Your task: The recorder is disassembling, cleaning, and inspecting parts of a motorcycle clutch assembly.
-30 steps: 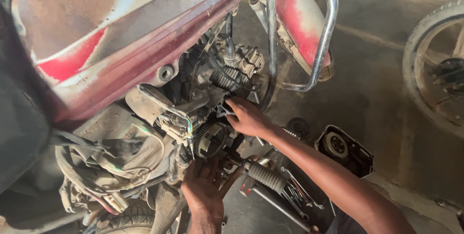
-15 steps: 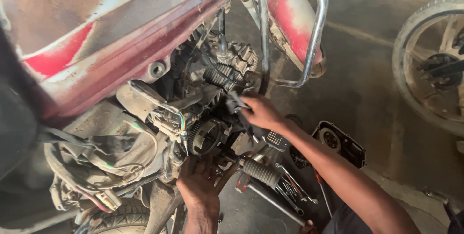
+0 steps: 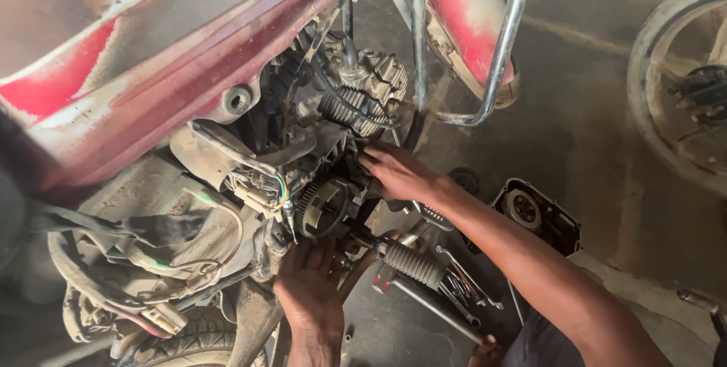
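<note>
Under the red tank, our left hand presses open fingers just below the round toothed clutch, while our right hand, nearer its right edge, seems to pinch something hidden.

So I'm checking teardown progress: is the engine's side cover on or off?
Off. The round clutch drum sits exposed, and the removed side cover lies on the floor.

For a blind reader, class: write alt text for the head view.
Two bare hands work at a motorcycle's exposed engine: the right hand presses on the casing beside the round clutch, and the left hand reaches up from below. Wrenches and a removed cover lie on the floor.
</note>
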